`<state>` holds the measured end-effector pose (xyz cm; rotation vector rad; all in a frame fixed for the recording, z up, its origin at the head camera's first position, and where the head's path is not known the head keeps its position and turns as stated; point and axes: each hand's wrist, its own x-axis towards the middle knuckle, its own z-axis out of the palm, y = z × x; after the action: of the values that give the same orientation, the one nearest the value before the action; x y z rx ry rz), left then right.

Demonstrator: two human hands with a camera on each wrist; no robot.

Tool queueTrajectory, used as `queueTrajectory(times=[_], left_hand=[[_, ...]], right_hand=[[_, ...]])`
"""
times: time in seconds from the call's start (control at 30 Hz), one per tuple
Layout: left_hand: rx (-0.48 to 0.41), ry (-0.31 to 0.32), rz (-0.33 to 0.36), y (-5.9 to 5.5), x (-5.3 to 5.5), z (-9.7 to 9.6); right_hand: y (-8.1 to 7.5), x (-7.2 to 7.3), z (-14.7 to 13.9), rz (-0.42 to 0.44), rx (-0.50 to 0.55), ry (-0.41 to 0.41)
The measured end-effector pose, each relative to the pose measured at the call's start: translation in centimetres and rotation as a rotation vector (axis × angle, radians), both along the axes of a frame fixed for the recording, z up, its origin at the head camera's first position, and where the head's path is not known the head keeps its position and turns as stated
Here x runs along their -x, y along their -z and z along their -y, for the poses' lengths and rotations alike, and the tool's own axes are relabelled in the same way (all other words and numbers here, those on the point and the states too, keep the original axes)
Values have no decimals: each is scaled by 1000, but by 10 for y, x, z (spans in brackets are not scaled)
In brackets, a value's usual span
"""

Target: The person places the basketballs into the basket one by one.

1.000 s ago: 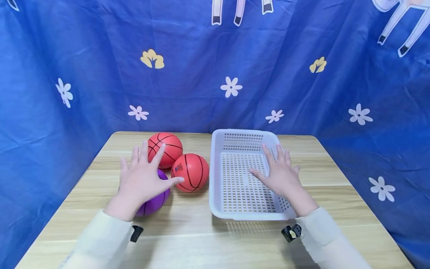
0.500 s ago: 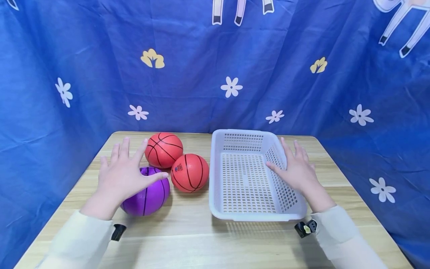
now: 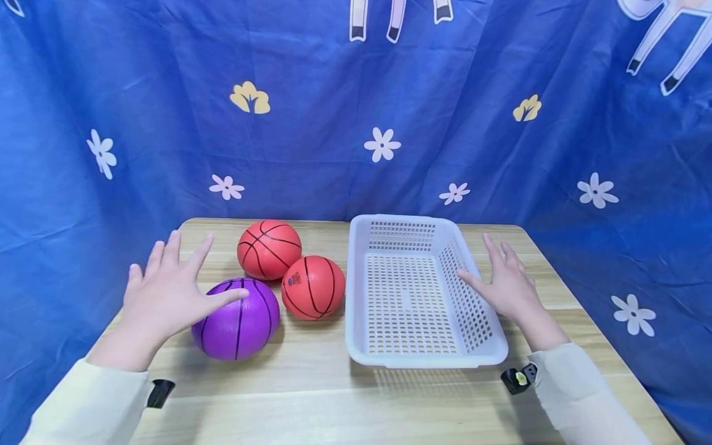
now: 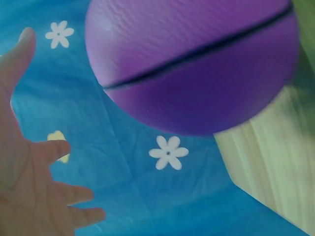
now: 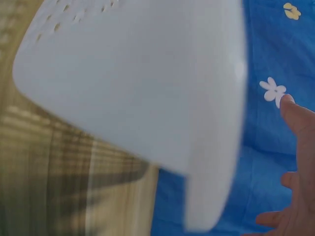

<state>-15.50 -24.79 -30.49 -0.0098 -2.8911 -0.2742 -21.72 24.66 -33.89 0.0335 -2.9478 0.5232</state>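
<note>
My left hand [image 3: 167, 293] hovers with spread fingers at the left side of a purple basketball [image 3: 239, 324]; its thumb overlaps the ball in the head view. In the left wrist view a gap shows between palm and purple ball [image 4: 197, 69]. Behind it sit two orange-red basketballs, one farther back [image 3: 269, 247] and one nearer the middle [image 3: 314, 287]. My right hand [image 3: 508, 284], fingers spread, is beside the right wall of a white plastic basket [image 3: 351, 290] with a slotted bottom. The right wrist view shows the basket's outer wall [image 5: 123, 83] apart from the hand. Neither hand holds anything.
Everything stands on a light wooden table [image 3: 311, 402]. A blue curtain [image 3: 311, 167] printed with flowers and animal legs encloses the back and both sides. Dark wrist devices sit at the left cuff [image 3: 160, 394] and right cuff [image 3: 517, 378].
Both hands have moved outward: the left from over the purple ball to its left side, the right from above the basket to beyond its right rim. Balls and basket have stayed in place.
</note>
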Motion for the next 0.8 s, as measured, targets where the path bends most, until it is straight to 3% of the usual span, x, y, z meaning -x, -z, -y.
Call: queueTrajectory(times=[0.33, 0.57, 0.8], left_hand=[[-39, 19, 36, 19, -5, 27], [-84, 65, 53, 28, -9, 37], [-127, 104, 111, 40, -11, 45]], right_hand=[[18, 7, -20, 14, 89, -20], [27, 9, -29, 37, 165, -36], [39, 12, -37, 126, 318, -33]])
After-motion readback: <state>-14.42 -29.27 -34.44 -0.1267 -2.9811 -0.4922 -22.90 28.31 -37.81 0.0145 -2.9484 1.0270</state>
